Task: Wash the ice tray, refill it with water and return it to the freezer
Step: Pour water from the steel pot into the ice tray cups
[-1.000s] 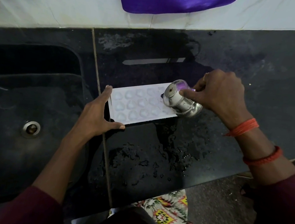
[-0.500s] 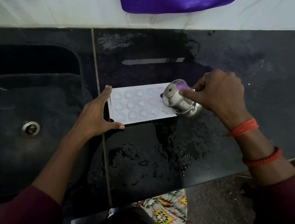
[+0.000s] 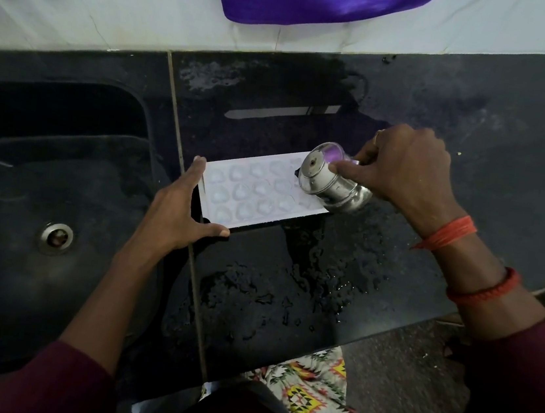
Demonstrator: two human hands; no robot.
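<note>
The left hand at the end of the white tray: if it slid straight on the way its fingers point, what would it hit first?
The left hand points up toward the wall. Beyond its fingertips lies bare black counter, then the white wall. The ice tray sits to its right, probably out of that line.

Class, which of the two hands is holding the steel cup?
The right hand, tipping the steel cup over the ice tray; the left hand only steadies the tray's end.
</note>
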